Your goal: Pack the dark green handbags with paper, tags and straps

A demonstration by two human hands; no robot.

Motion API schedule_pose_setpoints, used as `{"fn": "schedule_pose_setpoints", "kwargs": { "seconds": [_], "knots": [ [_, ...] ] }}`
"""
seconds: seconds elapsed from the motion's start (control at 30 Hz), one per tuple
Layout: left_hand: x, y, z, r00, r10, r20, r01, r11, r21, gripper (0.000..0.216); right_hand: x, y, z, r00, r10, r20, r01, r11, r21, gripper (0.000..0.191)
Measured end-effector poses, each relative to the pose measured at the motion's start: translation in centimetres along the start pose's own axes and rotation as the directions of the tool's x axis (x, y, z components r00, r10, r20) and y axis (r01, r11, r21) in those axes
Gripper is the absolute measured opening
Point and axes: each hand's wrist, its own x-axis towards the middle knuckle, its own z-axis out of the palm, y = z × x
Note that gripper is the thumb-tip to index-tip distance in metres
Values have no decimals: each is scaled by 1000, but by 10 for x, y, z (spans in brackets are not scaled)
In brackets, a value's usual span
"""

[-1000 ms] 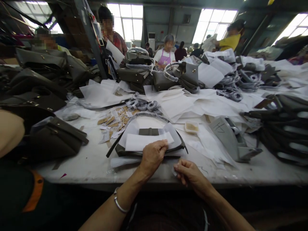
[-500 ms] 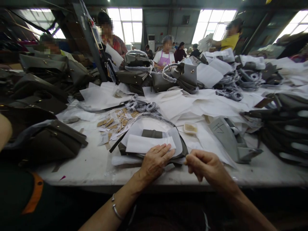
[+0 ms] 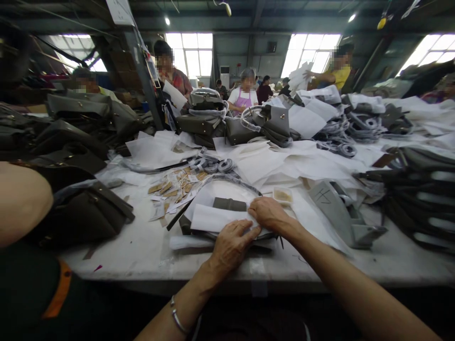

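A flat grey handbag [image 3: 229, 204] lies on the white table [image 3: 142, 246] in front of me, wrapped in white paper [image 3: 213, 219]. My left hand [image 3: 231, 244] rests on the near edge of the paper with its fingers stretched out flat. My right hand [image 3: 270, 214] lies on the right side of the paper over the bag, palm down, fingers curled and touching the paper. A wrapped curved handle [image 3: 231, 179] arcs behind the bag.
Small tan tags [image 3: 174, 183] lie scattered left of the bag, a small tray [image 3: 283, 194] to its right. A dark bag [image 3: 85, 213] sits at the left, grey stacked bags [image 3: 423, 199] at the right. Other people work at the far side of the table.
My right hand has moved up from the table's near edge onto the paper over the bag. My left hand has slid slightly toward me and stays flat on the paper.
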Motion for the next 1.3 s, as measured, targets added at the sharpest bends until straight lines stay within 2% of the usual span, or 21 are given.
{"fn": "schedule_pose_setpoints", "kwargs": {
  "seconds": [0.1, 0.3, 0.43, 0.53, 0.57, 0.63, 0.7, 0.73, 0.77, 0.83, 0.93, 1.0, 1.1, 1.17, 1.2, 1.27, 1.3],
  "knots": [
    [-1, 0, 1, 1000, 18, -7, -18, 999, -27, 34, 5, -3, 2, 999, -44, -8, 43, 998, -52, 29],
    [-5, -1, 2, 1000, 6, -27, -9, 994, -113, 39, 18, 7, 6, 990, -120, 77, 123, 992, -39, 26],
    [-7, -2, 5, 999, -35, -6, 34, 991, -131, 36, 22, 13, 6, 991, -117, 72, 117, 993, -3, 24],
    [-6, -2, 6, 1000, -9, -9, 8, 990, -139, 28, 14, 15, 1, 990, -120, 73, 119, 993, 18, 25],
    [-5, -3, 5, 1000, 2, -20, -5, 990, -142, 25, 8, 16, -2, 990, -137, 43, 135, 990, 36, 22],
    [-4, -3, 4, 999, 18, -44, -24, 989, -146, 21, -15, 16, -10, 973, -195, -126, 208, 973, 95, 15],
    [-2, -2, 1, 998, 23, -57, -32, 989, -145, 20, -47, 13, -16, 899, -257, -354, 331, 929, 166, 12],
    [-1, -2, 0, 998, 25, -58, -33, 989, -143, 21, -66, 10, -17, 856, -285, -432, 396, 897, 194, 11],
    [-1, -1, -1, 998, 26, -56, -33, 990, -139, 22, -84, 6, -16, 830, -319, -458, 452, 866, 216, 11],
    [0, -1, -3, 998, 25, -53, -31, 991, -127, 24, -119, -3, -6, 805, -412, -427, 531, 821, 210, 10],
    [-1, 0, -3, 998, 33, -55, -39, 993, -108, 27, -151, -12, 30, 780, -509, -365, 560, 827, 43, 22],
    [-2, -1, -4, 997, 51, -54, -56, 994, -95, 29, -155, -13, 58, 773, -506, -383, 525, 849, -61, 31],
    [-4, -2, -5, 997, 73, -26, -75, 995, -64, 32, -144, -13, 83, 728, -469, -501, 523, 851, -36, 28],
    [-4, -2, -4, 997, 77, 3, -77, 996, -44, 33, -138, -17, 82, 695, -396, -600, 548, 832, 86, 23],
    [-4, -1, -3, 997, 74, 14, -73, 997, -35, 33, -137, -21, 77, 697, -333, -636, 552, 815, 178, 19],
    [-3, 0, 0, 998, 60, 22, -60, 998, -18, 32, -141, -34, 60, 733, -219, -644, 553, 744, 375, 11],
    [-3, 0, 2, 999, 50, 17, -50, 999, -8, 32, -145, -41, 50, 753, -210, -623, 565, 691, 450, 8]
  ]
}}
